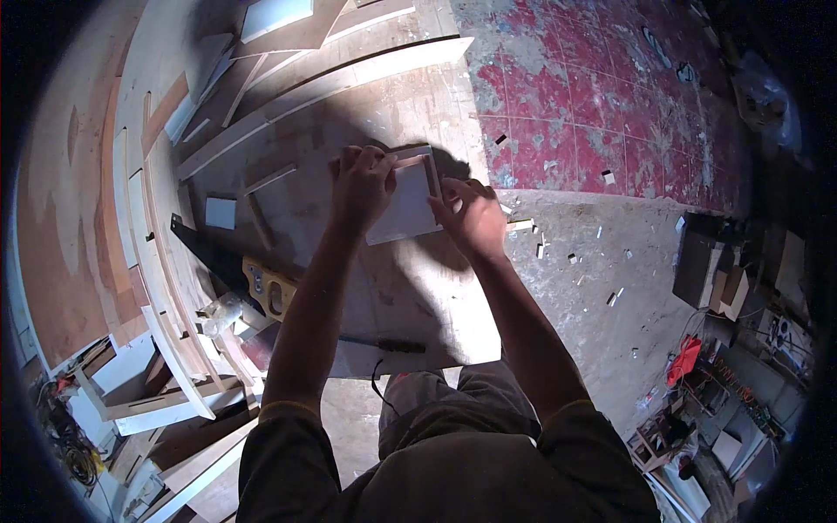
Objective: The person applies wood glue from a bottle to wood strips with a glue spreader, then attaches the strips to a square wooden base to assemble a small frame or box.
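A square white board (397, 213) lies on the wooden worktop in front of me, with thin wooden strips along its far and right edges. My left hand (362, 179) is closed at the far-left corner, its fingers on the far strip (410, 161). On the other side, my right hand (473, 216) pinches the right strip (432, 177) near its middle, fingers curled. The two strips meet at the far-right corner. Shadow hides the fingertips' exact contact.
Left of my forearm lies a handsaw (268, 289) with a yellow handle. A dark-handled thin tool (401, 346) rests near the worktop's front edge. Long wooden strips (340, 83) and a small white piece (221, 213) lie around. Offcuts (520, 226) litter the floor at right.
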`<state>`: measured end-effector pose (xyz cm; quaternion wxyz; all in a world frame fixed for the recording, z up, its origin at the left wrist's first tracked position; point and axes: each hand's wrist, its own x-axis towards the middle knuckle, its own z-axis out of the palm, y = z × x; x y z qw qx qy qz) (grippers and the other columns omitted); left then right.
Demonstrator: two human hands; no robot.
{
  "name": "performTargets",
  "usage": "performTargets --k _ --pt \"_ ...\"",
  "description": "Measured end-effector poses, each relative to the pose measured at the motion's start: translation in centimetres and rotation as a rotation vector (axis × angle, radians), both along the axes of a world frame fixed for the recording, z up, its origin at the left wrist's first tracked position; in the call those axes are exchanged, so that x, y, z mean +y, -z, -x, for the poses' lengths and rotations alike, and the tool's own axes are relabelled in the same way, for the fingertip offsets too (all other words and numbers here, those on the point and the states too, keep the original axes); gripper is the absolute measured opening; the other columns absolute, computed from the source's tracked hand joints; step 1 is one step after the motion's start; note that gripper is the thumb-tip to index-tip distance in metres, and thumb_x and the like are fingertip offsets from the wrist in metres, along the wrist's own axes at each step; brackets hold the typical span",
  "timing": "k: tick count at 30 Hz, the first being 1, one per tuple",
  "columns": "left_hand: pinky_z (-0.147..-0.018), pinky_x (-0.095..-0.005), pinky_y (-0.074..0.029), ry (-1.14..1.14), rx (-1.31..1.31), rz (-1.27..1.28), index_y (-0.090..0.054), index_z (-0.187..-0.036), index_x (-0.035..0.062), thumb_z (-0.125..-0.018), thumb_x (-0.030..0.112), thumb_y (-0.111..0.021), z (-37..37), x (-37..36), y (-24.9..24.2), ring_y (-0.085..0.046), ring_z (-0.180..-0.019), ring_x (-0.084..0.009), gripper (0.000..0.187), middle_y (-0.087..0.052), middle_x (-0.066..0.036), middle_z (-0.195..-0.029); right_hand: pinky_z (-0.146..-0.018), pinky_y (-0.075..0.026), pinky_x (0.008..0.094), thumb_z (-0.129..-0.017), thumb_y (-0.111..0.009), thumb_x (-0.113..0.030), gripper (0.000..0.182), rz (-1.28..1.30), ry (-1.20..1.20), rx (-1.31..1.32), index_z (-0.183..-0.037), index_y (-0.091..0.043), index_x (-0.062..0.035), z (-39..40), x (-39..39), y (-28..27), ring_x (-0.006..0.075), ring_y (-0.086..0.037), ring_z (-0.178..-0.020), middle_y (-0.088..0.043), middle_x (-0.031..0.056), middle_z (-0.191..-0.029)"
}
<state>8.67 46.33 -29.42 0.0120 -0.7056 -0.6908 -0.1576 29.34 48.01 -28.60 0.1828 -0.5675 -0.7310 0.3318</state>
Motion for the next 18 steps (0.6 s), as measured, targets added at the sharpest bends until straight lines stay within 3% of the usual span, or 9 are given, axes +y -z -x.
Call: performTargets --k 1,2,5,7,18 --pt "-0.086 -0.0429 -0.04 -0.003 0.0 -0.001 -0.072 -0.1 0.0175 -0.076 0.018 -0.073 0.0 0.0 0.0 -0.055 -0.102 -0.0224 0.024 -0.064 0.003 -0.1 -0.082 -0.053 0.0433 -0.077 -0.074 -0.038 0.042 0.067 0.007 0.001 -0.109 -0.069 -0.0106 0.2 0.1 -0.1 0.0352 -0.064 -0.094 -0.068 0.0141 -0.103" --pt "-0.088 -0.0443 -0.039 -0.017 -0.028 -0.008 -0.073 -0.099 0.0171 -0.076 0.017 -0.072 -0.1 0.1 0.0 -0.055 -0.102 -0.0224 0.023 -0.065 0.003 -0.1 -0.082 -0.053 0.0433 -0.077 -0.074 -0.038 0.042 0.066 0.006 0.0 -0.109 -0.069 -0.0106 0.4 0.1 -0.1 0.0352 -0.064 -0.094 -0.068 0.0141 -0.103" --pt "-0.09 -0.0455 -0.038 -0.026 -0.061 -0.016 -0.074 -0.098 0.0172 -0.077 0.018 -0.071 -0.1 0.1 0.2 -0.055 -0.102 -0.0221 0.021 -0.066 0.003 -0.099 -0.081 -0.054 0.0433 -0.076 -0.075 -0.036 0.041 0.075 0.016 -0.052 -0.109 -0.069 -0.0115 0.8 0.1 0.5 0.0346 -0.063 -0.094 -0.068 0.0133 -0.101" --pt "-0.09 -0.0455 -0.038 -0.022 -0.064 -0.016 -0.074 -0.098 0.0178 -0.078 0.018 -0.071 0.1 0.1 0.3 -0.055 -0.102 -0.0218 0.021 -0.066 0.003 -0.098 -0.075 -0.055 0.0375 -0.076 -0.076 -0.032 0.039 -0.047 0.002 -0.1 -0.11 -0.07 -0.0124 1.0 0.1 0.8 0.026 -0.068 -0.084 -0.071 0.006 -0.094" --pt "-0.088 -0.0437 -0.037 0.004 -0.027 -0.013 -0.074 -0.097 0.0196 -0.082 0.024 -0.073 0.2 0.1 0.2 -0.055 -0.102 -0.0202 0.015 -0.067 0.006 -0.097 -0.077 -0.054 0.0394 -0.075 -0.075 -0.026 0.036 -0.087 -0.021 -0.095 -0.107 -0.071 -0.0109 1.4 0.0 0.9 0.0289 -0.065 -0.089 -0.071 0.0064 -0.093"
